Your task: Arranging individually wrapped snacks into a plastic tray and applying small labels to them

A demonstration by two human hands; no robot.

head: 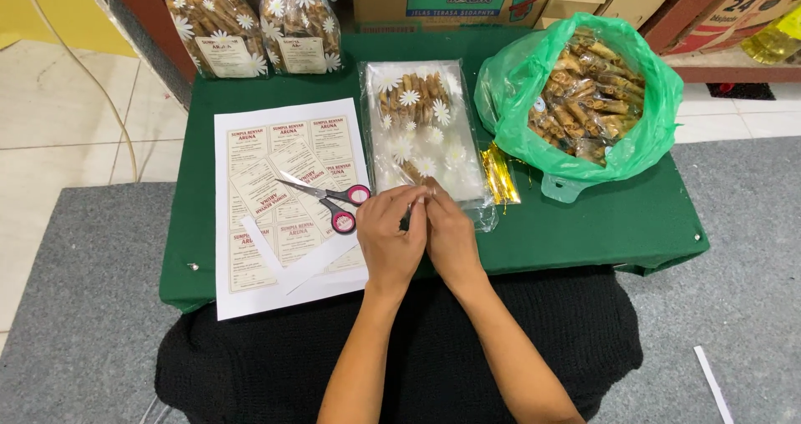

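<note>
Done: two labelled snack packs point(250, 27) stood at eleven o'clock.
In hand: left hand point(390, 239) and right hand point(450, 236), grip pinching the daisy-print bag point(421, 132) mouth, worktop point(584, 215) centre.
Left: green bag of snacks point(584, 98), label sheet point(284, 199).

Three daisy-print snack packets point(417, 123), one green bag point(584, 98), one pair of scissors point(329, 199), one label sheet point(288, 199).

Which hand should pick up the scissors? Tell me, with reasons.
Left, probably. The scissors lie on the label sheet right beside the left hand. The right hand sits farther away, by the clear bag, and would have to cross over the left. Both hands are pinched together now.
</note>
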